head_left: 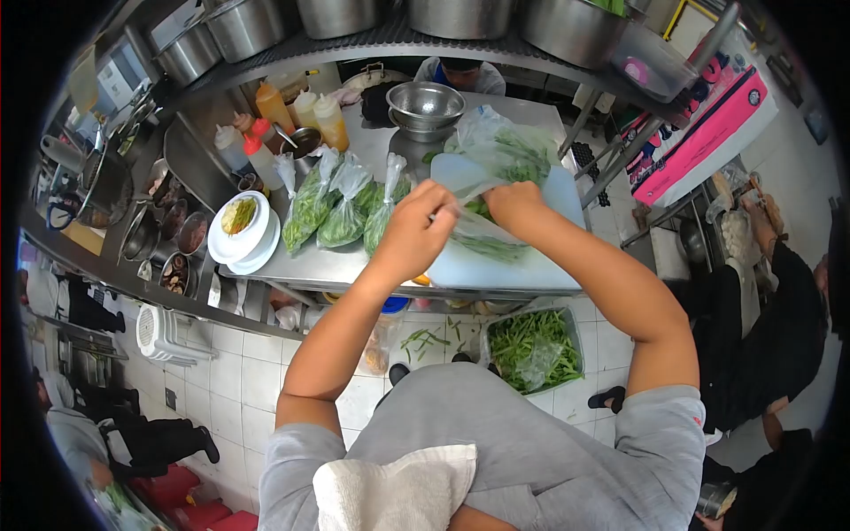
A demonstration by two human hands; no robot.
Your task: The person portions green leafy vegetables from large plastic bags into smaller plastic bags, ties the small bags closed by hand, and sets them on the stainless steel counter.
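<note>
Head cam: pinching edge of clear plastic bag (490,233) w/ L hand (416,228), curling fingers nearly closed; having R hand (515,205) at bag mouth, hiding own fingertips, so can't tell how far open. Holding bag over blue cutting board (567,200) on counter (310,265). Prob. handling light, soft, slippery; best gripping by rim, not crushing greens (479,209). Counting 3 tied bags (345,212), 1 crate (579,343), 5 pots (336,16) up top.

tied bags (345,226) block left; steel bowl (425,104) stands beyond; room rightward over the board (565,199)
</note>
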